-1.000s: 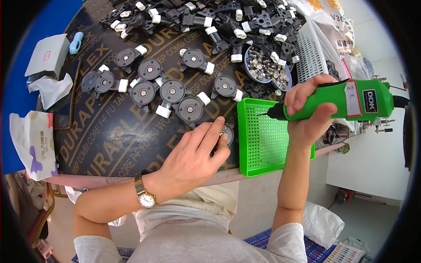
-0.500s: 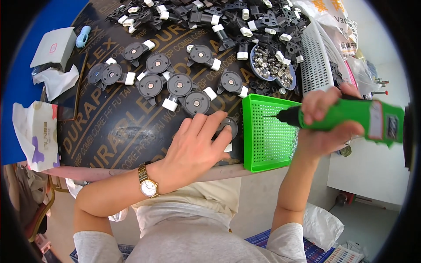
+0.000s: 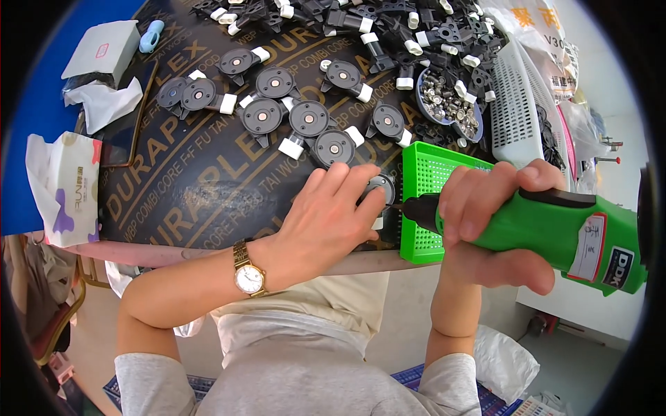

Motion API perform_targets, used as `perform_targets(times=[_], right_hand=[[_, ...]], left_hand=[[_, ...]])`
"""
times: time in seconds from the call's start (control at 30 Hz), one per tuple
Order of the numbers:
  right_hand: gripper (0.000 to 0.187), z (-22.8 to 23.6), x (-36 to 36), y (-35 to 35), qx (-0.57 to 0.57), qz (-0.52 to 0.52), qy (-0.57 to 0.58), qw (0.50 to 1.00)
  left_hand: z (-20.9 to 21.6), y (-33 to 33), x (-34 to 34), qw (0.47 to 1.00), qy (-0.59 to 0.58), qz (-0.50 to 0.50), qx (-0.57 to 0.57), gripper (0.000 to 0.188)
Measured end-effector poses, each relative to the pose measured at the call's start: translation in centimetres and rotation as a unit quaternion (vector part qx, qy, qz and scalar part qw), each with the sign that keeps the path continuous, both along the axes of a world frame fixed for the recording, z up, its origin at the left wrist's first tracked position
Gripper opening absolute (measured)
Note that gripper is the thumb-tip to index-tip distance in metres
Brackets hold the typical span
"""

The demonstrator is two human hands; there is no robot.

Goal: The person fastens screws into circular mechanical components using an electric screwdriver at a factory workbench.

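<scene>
My left hand [image 3: 326,225] lies on the table's near side, its fingers closed round a black round plastic part [image 3: 383,188] with a white end. Most of that part is hidden under the fingers. A green electric screwdriver [image 3: 548,232] is gripped in my right hand [image 3: 479,222], held almost level. Its black nose points left over the green perforated tray [image 3: 431,244], and the bit's tip reaches the held part; whether it touches a screw is too small to tell. Several similar black round parts [image 3: 309,118] with white ends lie just beyond my left hand.
A large heap of black pieces with white ends [image 3: 374,52] covers the far side. A blue bowl of small metal pieces [image 3: 447,111] stands before a white basket [image 3: 517,104]. At left are a tissue pack [image 3: 76,191], a phone-like dark slab [image 3: 128,132] and a white box [image 3: 104,52].
The screwdriver in my right hand has swung left from over the tray to the part under my left hand. The view has shifted slightly; my left hand keeps hold of the part.
</scene>
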State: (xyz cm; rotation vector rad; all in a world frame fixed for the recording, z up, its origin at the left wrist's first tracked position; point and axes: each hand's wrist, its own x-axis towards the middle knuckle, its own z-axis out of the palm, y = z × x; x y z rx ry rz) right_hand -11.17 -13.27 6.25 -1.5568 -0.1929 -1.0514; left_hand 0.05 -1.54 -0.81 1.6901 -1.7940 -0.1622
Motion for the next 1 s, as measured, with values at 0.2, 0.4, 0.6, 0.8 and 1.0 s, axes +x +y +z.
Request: perform_targets(times=[0.2,0.4,0.6,0.8,1.0], right_hand=[[0.080,0.0,0.3,0.1,-0.008,-0.010,0.011,1.000],[0.080,0.0,0.5,0.0,0.000,-0.006,0.021,1.000],[0.078,0.7,0.6,1.7,-0.014,-0.099,0.108,0.989],[0.079,0.4,0.8,1.0,-0.007,-0.082,0.093,0.992],[0.081,-0.1,0.5,-0.6,-0.042,0.062,-0.029,0.997]], left_hand=[[-0.1,0.0,0.0,1.000,0.003,0.002,0.001,0.053],[-0.1,-0.1,0.0,1.000,0.000,0.003,0.004,0.053],[-0.3,-0.2,0.1,1.000,0.006,0.013,-0.026,0.049],[-0.7,-0.6,-0.1,0.999,0.011,0.011,-0.028,0.050],[-0.7,-0.3,0.1,1.000,0.013,0.011,-0.013,0.054]])
